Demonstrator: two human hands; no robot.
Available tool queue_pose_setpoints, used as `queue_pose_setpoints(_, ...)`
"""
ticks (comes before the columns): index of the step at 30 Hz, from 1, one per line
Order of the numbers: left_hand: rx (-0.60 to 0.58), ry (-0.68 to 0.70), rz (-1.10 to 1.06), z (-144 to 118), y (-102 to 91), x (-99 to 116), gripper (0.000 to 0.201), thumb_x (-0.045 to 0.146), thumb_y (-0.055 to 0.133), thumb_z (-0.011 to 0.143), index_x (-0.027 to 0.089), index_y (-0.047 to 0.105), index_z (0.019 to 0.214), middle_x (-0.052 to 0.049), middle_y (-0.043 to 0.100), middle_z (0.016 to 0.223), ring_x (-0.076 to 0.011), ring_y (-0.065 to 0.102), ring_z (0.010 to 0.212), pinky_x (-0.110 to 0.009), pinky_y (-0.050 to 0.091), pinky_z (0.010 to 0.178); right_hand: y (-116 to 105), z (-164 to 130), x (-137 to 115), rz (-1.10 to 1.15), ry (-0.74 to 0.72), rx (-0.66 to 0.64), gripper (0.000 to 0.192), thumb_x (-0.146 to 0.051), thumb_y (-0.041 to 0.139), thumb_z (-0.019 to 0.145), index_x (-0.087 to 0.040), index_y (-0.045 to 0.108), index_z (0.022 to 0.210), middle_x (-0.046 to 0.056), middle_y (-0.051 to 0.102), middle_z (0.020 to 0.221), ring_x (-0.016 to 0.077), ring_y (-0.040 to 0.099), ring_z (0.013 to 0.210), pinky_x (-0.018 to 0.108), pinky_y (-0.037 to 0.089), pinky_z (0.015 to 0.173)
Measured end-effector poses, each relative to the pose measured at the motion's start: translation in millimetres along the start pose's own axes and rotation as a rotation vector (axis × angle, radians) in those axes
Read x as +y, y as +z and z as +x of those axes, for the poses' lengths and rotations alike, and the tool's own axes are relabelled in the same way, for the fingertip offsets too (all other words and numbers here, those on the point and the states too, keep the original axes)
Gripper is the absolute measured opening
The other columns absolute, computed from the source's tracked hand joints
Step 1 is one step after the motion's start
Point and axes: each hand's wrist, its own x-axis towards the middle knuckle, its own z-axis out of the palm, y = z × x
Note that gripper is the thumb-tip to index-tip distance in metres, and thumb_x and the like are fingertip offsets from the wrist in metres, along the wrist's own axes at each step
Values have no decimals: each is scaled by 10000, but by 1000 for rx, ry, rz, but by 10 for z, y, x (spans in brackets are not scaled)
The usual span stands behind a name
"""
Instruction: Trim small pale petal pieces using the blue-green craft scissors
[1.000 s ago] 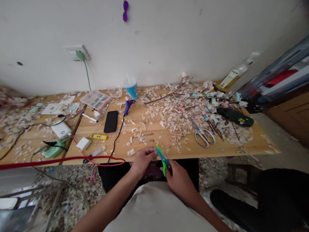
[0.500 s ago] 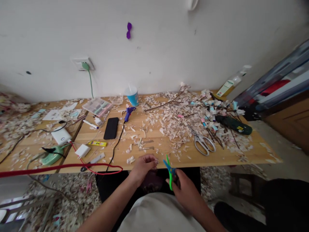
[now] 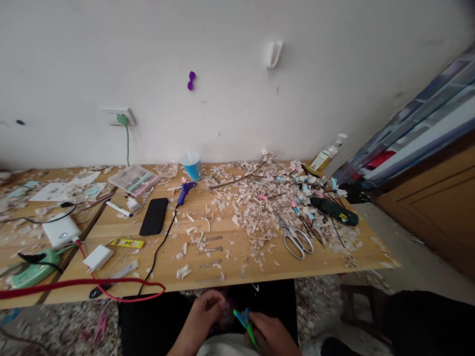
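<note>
My right hand [image 3: 272,332] grips a small pair of green and blue scissors [image 3: 245,321], its blades pointing up and left toward my other hand. The blades look closer together than before. My left hand [image 3: 208,312] has its thumb and fingers pinched together over my lap; a small pale bit seems to be at the fingertips, too small to name. Both hands are below the front edge of the wooden table [image 3: 241,274]. On the table, pale shavings or petal-like scraps [image 3: 256,217] lie in a wide heap.
Large scissors [image 3: 297,242], a dark green roll [image 3: 336,211] and twigs lie at right, before a bottle [image 3: 326,157]. A blue cup [image 3: 192,167], purple glue gun [image 3: 184,192], black phone [image 3: 154,216] and white adapter [image 3: 98,257] are left. A red cable [image 3: 74,287] crosses the front edge.
The view has tilted up and the table sits lower in it. Both hands have dropped nearer my lap, and the small scissors' blades have come together.
</note>
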Motion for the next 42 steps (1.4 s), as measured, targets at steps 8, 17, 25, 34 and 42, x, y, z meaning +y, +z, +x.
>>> queue_pose_setpoints(8, 132, 103, -326, 51, 109, 442, 369, 420, 833, 595, 151, 613, 718, 55, 535, 540, -65, 461, 472, -190, 381, 497, 144, 230, -327, 200, 49, 279, 261, -368, 552, 833, -208, 621, 1028, 70, 704, 946, 220, 670, 865, 296, 518, 769)
queue_pose_setpoints(17, 48, 154, -283, -119, 143, 704, 294, 330, 829, 628, 134, 640, 741, 2, 608, 720, -100, 564, 623, -238, 487, 637, -5, 457, -851, 927, 72, 492, 315, -368, 651, 830, -249, 545, 1101, 80, 667, 1115, 235, 663, 1017, 409, 535, 926)
queue_pose_setpoints(25, 8, 229, -113, -217, 168, 767, 536, 256, 816, 621, 181, 544, 1077, 11, 652, 710, -130, 608, 614, -271, 504, 634, -185, 467, -964, 927, 54, 501, 373, -270, 660, 819, -251, 502, 1156, 82, 629, 1191, 224, 614, 1127, 404, 519, 961)
queue_pose_setpoints(34, 29, 281, 8, -345, 254, 766, 514, 194, 777, 655, 180, 552, 1118, 7, 648, 736, -127, 619, 659, -237, 473, 639, -229, 486, -905, 733, 126, 447, 379, -289, 698, 753, -208, 527, 1081, 76, 673, 1023, 206, 666, 945, 361, 543, 858)
queue_pose_setpoints(42, -13, 73, -514, -314, 441, 611, 397, 252, 865, 595, 114, 663, 907, -55, 711, 780, -147, 664, 735, -267, 517, 749, -173, 437, -998, 895, 158, 729, 412, -344, 782, 677, -203, 582, 1008, 75, 695, 996, 205, 673, 884, 321, 568, 741)
